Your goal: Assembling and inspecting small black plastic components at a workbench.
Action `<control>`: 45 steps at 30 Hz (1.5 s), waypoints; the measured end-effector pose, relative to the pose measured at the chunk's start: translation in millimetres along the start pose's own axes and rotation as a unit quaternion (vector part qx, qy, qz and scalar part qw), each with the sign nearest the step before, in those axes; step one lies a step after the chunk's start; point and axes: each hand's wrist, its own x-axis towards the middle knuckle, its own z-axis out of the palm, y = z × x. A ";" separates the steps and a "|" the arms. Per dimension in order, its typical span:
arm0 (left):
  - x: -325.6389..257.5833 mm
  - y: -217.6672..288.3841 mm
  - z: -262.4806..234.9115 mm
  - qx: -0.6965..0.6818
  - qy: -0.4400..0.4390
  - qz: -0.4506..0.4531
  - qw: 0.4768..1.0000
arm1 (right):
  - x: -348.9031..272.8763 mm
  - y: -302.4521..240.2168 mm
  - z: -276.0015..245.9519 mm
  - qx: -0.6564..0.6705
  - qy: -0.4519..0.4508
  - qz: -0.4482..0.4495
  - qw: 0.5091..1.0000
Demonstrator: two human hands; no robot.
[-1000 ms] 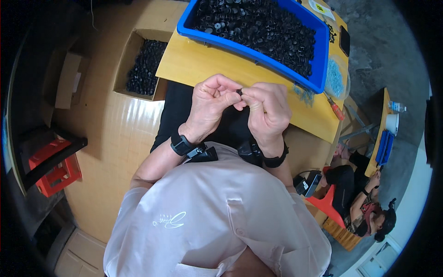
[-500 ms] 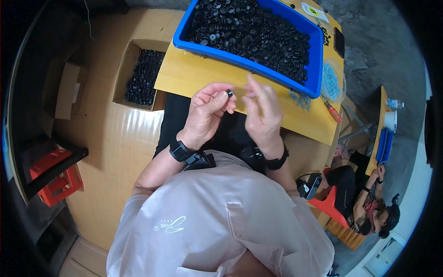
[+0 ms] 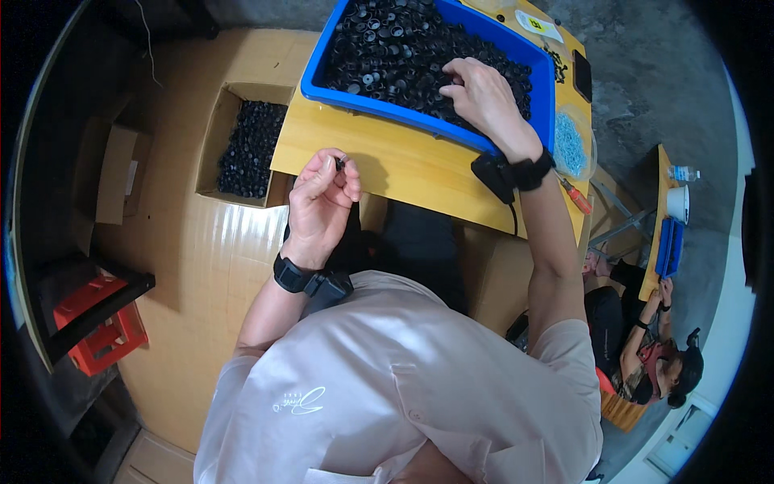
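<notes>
My left hand (image 3: pixel 320 199) is raised over the near edge of the yellow table (image 3: pixel 403 161), its fingers pinched on a small black part (image 3: pixel 339 164). My right hand (image 3: pixel 482 98) reaches into the blue tray (image 3: pixel 387 109), fingers down among several small black round parts (image 3: pixel 403 48); whether it grips one is hidden. Both wrists wear black bands.
An open cardboard box (image 3: pixel 216 141) filled with small black parts (image 3: pixel 251 149) stands left of the table on large cardboard sheets. A clear bag of pale bits (image 3: pixel 570 143) and a red-handled tool (image 3: pixel 577 196) lie at the table's right end. A red crate (image 3: pixel 101 327) sits lower left. Another person (image 3: pixel 653 355) sits lower right.
My hands have parted. The right hand moved away from the left and up into the blue tray. The left hand stays near the table edge with the small part.
</notes>
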 end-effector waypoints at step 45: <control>-4.6 13.8 -18.7 -0.008 -0.005 -0.036 0.999 | 52.6 -42.1 -7.4 0.151 0.097 -0.014 0.984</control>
